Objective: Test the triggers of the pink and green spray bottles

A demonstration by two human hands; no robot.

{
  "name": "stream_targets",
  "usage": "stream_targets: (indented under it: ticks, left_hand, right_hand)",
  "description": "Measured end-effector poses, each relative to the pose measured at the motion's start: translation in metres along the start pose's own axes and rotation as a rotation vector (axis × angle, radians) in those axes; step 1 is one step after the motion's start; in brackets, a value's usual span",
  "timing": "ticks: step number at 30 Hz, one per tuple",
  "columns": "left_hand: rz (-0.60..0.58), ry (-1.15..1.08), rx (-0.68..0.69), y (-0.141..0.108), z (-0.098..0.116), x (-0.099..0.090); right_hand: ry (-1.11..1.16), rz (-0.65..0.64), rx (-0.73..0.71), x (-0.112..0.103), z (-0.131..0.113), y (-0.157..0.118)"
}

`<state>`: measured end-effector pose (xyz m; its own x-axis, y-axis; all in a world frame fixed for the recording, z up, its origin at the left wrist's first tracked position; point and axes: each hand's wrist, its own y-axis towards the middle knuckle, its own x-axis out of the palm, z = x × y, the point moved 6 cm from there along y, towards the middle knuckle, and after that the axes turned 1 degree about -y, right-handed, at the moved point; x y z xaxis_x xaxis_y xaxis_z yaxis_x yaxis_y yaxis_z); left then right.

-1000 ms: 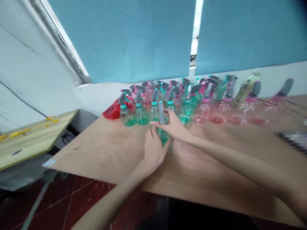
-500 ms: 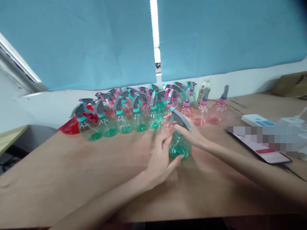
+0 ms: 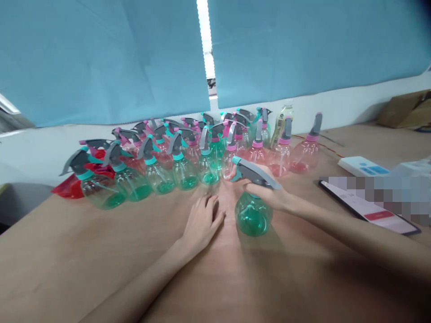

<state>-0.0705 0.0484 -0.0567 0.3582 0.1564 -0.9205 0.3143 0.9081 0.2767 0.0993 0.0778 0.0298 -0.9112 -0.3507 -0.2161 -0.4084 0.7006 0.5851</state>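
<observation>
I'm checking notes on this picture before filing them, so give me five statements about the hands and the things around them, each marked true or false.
1. The right hand holds a green bottle. True.
2. The left hand grips a bottle too. False: it holds nothing.
3. The phone lies to the right of the held bottle. True.
4. The red plastic is at the right end of the other bottles. False: it is at their left end.
5. Blue cloth hangs behind the bottles. True.

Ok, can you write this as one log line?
right hand: holds green spray bottle; left hand: apart from it; other bottles: grouped beyond
</observation>
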Motion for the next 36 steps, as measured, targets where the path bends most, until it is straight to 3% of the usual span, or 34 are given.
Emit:
stream_targets:
  ticks: [16, 26, 36]
  left_hand:
    - [-0.048, 0.089, 0.032, -0.001, 0.004, 0.002]
    - [-0.099, 0.088, 0.009, -0.001, 0.003, 0.003]
    - [-0.089, 0.111, 0.027, 0.0, 0.003, 0.004]
  right_hand:
    - [-0.063, 0.002, -0.006, 0.0, -0.006, 0.001]
    - [-0.035, 0.012, 0.06, 0.001, 0.009, -0.003]
    - [-0.032, 0.01, 0.06, 0.001, 0.007, -0.004]
